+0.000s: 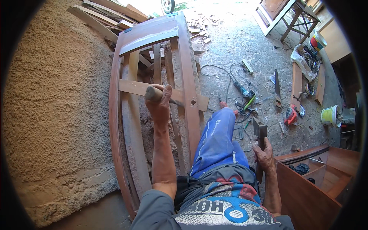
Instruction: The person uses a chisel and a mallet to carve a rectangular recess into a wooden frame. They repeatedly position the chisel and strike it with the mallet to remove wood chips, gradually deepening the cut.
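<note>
Lower edge: the wearer's torso in a grey printed shirt (pixel 214 195), above blue trousers (pixel 218 134). Lower right: an open reddish-brown wooden box (pixel 303 191) with inner partitions, holding crumpled black plastic (pixel 300 168). Right of the trousers, the right grip (pixel 265 156) is clenched around the handle of a hammer (pixel 260 130), its metal head uppermost, beyond the fingers. To the left, the left grip (pixel 158 109) is wrapped around a wooden-handled tool (pixel 154 94), the rounded handle end facing the viewer; a narrow dark part runs from the hand toward the right, and whether its tip touches wood cannot be told. This tool is held over a reddish-brown wooden frame (pixel 186 76), which lies lengthwise along a rough wall (pixel 57 96). A pale wooden strip (pixel 134 87) crosses the frame; a round hole pierces the right-hand member. Middle distance, on the floor (pixel 218 57): a teal power tool (pixel 242 89) among cables, a handsaw (pixel 277 92), a red tool (pixel 291 115) and, farther right, a pale yellow bucket (pixel 329 115). Far: scattered wood offcuts (pixel 197 32), stacked boards (pixel 103 17), a wooden stool (pixel 297 21) and part of a wheel (pixel 167 5).
</note>
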A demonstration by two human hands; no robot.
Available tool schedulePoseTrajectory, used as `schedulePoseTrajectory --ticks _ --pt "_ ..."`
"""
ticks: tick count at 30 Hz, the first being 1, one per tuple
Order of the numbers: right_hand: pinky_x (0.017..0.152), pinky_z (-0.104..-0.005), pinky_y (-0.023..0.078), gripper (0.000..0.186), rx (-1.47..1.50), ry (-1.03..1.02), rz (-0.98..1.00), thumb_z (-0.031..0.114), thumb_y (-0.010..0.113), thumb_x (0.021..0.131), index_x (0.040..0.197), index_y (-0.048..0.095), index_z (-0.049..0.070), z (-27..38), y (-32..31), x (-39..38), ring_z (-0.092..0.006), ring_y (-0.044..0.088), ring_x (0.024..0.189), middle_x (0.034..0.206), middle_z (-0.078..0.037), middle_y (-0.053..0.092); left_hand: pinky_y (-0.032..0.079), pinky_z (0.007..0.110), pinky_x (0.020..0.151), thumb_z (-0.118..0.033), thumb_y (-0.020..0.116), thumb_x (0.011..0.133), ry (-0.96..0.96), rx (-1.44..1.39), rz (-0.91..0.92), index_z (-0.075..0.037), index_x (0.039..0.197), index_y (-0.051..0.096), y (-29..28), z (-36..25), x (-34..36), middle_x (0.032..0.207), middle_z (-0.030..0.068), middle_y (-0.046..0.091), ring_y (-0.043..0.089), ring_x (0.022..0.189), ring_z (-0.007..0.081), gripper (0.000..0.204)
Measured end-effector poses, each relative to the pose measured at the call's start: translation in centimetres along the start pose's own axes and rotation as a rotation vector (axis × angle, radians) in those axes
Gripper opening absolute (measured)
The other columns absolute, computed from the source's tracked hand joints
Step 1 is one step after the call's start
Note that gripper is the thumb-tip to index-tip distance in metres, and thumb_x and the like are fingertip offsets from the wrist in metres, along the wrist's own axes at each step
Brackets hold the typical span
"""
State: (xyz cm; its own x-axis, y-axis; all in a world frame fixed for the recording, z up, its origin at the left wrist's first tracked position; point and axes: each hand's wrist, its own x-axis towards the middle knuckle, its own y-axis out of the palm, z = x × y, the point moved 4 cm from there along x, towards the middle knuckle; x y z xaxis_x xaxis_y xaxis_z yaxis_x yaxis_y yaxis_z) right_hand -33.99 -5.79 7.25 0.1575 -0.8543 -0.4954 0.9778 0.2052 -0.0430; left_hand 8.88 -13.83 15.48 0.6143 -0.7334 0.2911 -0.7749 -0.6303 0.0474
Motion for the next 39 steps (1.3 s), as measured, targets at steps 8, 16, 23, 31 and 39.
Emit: schedulePoseTrajectory --ticks 8,16,23,31,39 --pt "0.044 -0.0242 0.036 0.037 -0.055 0.003 -0.028 0.015 0.071 0.094 0.124 0.054 0.002 1.5 0.5 -0.8 -0.0057 0.045 0.048 0.066 0.003 0.051 0.051 0.024 0.062 0.004 0.073 0.084 0.074 -0.071 -0.014 -0.005 0.084 0.059 1.2 2.7 0.4 0.08 0.0004 0.061 0.058 0.071 0.0078 0.017" --pt "0.044 -0.0251 0.041 0.035 -0.054 0.01 -0.034 0.016 0.072 0.094 0.12 0.053 0.004 1.3 0.0 -0.6 -0.0065 0.05 0.05 0.067 0.002 0.054 0.053 0.027 0.08 0.002 0.075 0.086 -0.003 -0.153 0.097 -0.004 0.11 0.056 2.2 2.7 0.3 0.1 0.0052 0.062 0.061 0.091 0.0113 0.031" --pt "0.043 -0.025 0.04 0.036 -0.028 0.01 -0.024 0.017 0.073 0.093 0.12 0.054 0.004 0.8 0.0 -0.4 -0.0062 0.05 0.051 0.069 0.001 0.055 0.055 0.028 0.069 -0.01 0.084 0.086 0.054 0.048 -0.047 -0.003 0.116 0.055 2.1 5.3 2.1 0.092 0.0061 0.066 0.063 0.078 0.012 0.042" --pt "0.044 -0.0248 0.039 0.033 -0.067 0.013 -0.04 0.017 0.072 0.092 0.117 0.055 0.003 1.3 0.3 -0.4 -0.0061 0.049 0.051 0.07 0.002 0.055 0.057 0.034 0.074 0.0 0.072 0.089 -0.027 -0.174 0.015 -0.006 0.096 0.056 2.4 5.0 1.6 0.081 0.0048 0.061 0.061 0.069 0.0138 0.019" --pt "0.044 -0.0263 0.04 0.033 -0.053 0.03 -0.008 0.018 0.073 0.092 0.116 0.054 0.003 0.8 0.4 -0.2 -0.0068 0.049 0.051 0.07 0.002 0.054 0.056 0.035 0.068 0.01 0.064 0.083 -0.011 -0.208 -0.058 -0.005 0.09 0.054 1.6 4.3 1.4 0.076 0.005 0.058 0.06 0.062 0.0154 0.019"
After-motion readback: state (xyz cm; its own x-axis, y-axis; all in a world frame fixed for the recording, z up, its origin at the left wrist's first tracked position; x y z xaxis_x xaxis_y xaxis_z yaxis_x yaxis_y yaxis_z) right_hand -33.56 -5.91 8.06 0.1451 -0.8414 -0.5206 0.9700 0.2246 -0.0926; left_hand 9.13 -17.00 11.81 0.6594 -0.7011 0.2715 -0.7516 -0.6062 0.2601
